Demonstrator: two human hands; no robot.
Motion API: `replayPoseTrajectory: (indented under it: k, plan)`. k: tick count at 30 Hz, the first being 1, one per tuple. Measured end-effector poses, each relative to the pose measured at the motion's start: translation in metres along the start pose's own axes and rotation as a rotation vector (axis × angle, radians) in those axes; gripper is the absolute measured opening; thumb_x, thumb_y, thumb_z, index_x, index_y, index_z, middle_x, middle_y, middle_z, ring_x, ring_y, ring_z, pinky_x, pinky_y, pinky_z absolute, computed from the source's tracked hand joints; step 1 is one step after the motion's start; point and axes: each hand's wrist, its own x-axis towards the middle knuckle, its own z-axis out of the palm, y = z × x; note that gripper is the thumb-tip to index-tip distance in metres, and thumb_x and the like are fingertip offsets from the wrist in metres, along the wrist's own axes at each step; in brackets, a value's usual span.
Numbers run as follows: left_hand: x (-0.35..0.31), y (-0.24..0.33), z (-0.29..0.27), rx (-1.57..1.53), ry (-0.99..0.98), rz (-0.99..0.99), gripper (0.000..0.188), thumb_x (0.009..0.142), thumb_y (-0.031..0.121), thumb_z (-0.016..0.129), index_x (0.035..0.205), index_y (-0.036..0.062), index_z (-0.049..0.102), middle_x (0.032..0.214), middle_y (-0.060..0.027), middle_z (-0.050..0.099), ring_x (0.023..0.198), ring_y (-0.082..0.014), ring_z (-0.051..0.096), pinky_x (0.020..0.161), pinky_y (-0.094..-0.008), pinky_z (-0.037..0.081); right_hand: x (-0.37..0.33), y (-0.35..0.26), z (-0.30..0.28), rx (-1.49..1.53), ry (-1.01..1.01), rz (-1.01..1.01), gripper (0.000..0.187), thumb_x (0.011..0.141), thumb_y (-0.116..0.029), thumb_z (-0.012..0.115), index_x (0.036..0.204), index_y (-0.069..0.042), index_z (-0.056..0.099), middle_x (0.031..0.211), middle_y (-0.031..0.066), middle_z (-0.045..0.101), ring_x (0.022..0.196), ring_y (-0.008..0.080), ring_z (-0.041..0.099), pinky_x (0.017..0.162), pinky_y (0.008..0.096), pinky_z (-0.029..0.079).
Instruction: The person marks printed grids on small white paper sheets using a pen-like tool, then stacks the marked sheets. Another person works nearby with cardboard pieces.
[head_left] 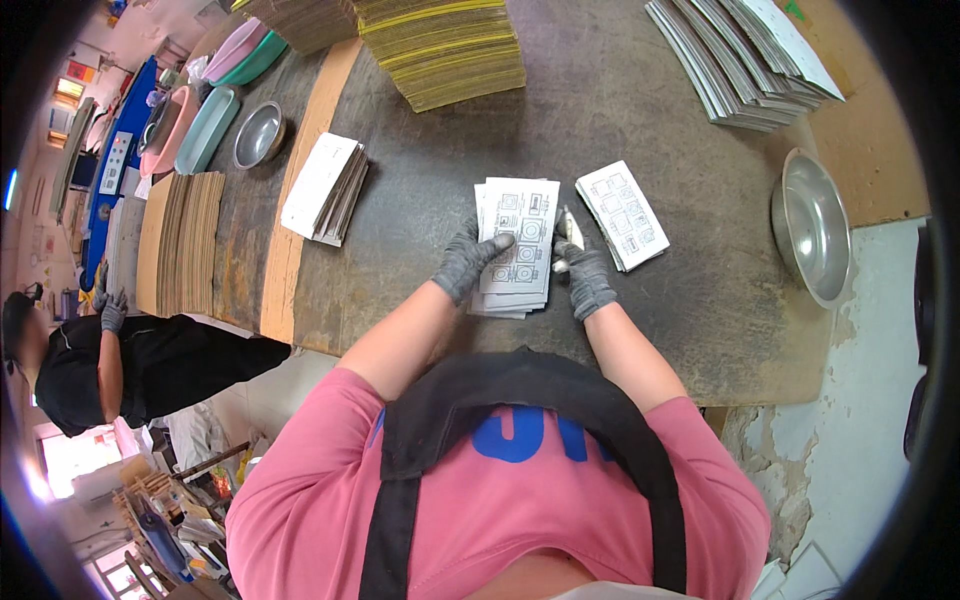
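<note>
A loose stack of white printed sheets (518, 240) with line drawings lies in front of me at the middle of the worktable, its lower sheets sticking out unevenly. My left hand (466, 262), in a grey glove, grips the stack's left side, thumb on the top sheet and the other fingers mostly hidden. At the right edge is my grey-gloved right hand (586, 275), closed against the sheets; its fingertips look pale, and how far they reach under the stack is hidden. Just right of it lies a neater pile of similar printed sheets (623, 215), untouched.
On the worktable (400, 170) stand a leaning white-topped pile (325, 190), a tall yellow-edged stack (440, 55), a fanned stack (745, 60) and metal bowls (812, 230) (260, 135). Plastic basins (207, 130) and brown cardboard (180, 245) are left. A person (150, 365) stands beyond.
</note>
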Motion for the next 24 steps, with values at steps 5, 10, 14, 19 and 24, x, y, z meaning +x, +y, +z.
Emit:
replayPoseTrajectory:
  k: [5,10,14,19,24]
  plan:
    - [-0.02,0.013,-0.022,0.278,-0.196,0.277,0.075,0.063,0.023,0.076,0.123,0.002,0.037,0.109,-0.008,0.053,0.1,-0.0194,0.052,0.087,-0.0319,0.043,-0.025,-0.013,0.0,0.221,0.006,-0.213,0.04,0.076,-0.004,0.057,0.115,-0.003,0.046,0.097,0.0064,0.057,0.088,0.0118,0.056,0.056,0.0197,0.046]
    - [-0.031,-0.014,-0.032,0.097,-0.137,0.346,0.101,0.057,0.023,0.081,0.134,0.0099,0.017,0.121,-0.0099,0.043,0.111,-0.0218,0.043,0.092,-0.0349,0.039,-0.028,0.008,0.028,0.449,-0.059,-0.049,0.036,0.079,-0.007,0.056,0.113,-0.002,0.046,0.089,0.0035,0.053,0.063,0.0102,0.05,0.054,0.019,0.044]
    - [-0.033,-0.031,-0.033,0.139,-0.087,0.28,0.101,0.059,0.018,0.079,0.133,0.0107,0.011,0.121,-0.0092,0.042,0.109,-0.0215,0.044,0.093,-0.0351,0.038,-0.029,0.025,0.035,0.407,-0.113,0.004,0.035,0.078,-0.007,0.056,0.111,-0.001,0.046,0.093,0.0048,0.053,0.079,0.0112,0.051,0.068,0.0196,0.044]
    - [-0.021,-0.013,-0.031,0.198,-0.149,0.234,0.07,0.065,0.016,0.076,0.122,0.0064,0.037,0.111,-0.0058,0.052,0.102,-0.018,0.05,0.087,-0.0307,0.042,-0.03,-0.001,0.015,0.127,-0.132,0.012,0.032,0.078,-0.01,0.058,0.107,-0.001,0.05,0.092,0.006,0.055,0.08,0.0139,0.052,0.072,0.0241,0.044]
    - [0.009,0.048,0.007,1.01,-0.601,0.226,0.062,0.06,0.015,0.076,0.114,0.008,0.047,0.109,-0.0093,0.054,0.099,-0.0238,0.053,0.082,-0.031,0.044,-0.054,-0.055,-0.01,-0.74,-0.088,-0.607,0.042,0.077,-0.016,0.059,0.116,-0.006,0.049,0.102,0.0135,0.057,0.091,0.0226,0.056,0.079,0.031,0.044]
